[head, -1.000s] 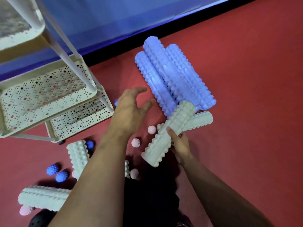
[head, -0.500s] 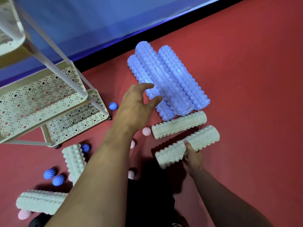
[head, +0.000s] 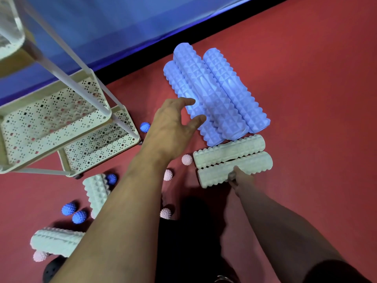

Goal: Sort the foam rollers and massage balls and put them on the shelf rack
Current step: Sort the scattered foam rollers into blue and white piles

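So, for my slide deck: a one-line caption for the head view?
Right hand on a white roller beside three blue rollers; left hand spread above the floor.

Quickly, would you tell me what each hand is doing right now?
Left hand: open, fingers spread, holding nothing, over the purple rollers.
Right hand: on the near white roller; grip cannot be told.

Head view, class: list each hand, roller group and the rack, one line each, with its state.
Left hand: open, fingers spread near the blue rollers.
Right hand: touching the nearer white roller.
Blue rollers: three lying side by side.
Shelf rack: visible shelves bear nothing.
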